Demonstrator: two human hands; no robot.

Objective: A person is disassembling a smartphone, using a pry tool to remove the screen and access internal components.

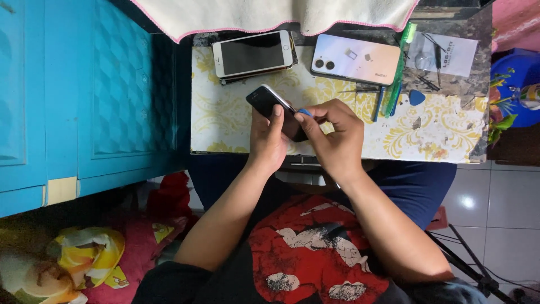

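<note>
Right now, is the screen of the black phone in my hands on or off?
Off, as far as shows: the black phone has a dark, unlit face, held by the left hand while the right hand works its edge.

Tilted black phone (269, 102), blue pick (304, 112)

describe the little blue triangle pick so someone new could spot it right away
Start at the small table with the yellow-patterned cover, then go to its far right part, past the green toothbrush. The blue triangular pick lies there alone on the dark bare patch, the only small flat rounded triangle among long thin tools.
</note>
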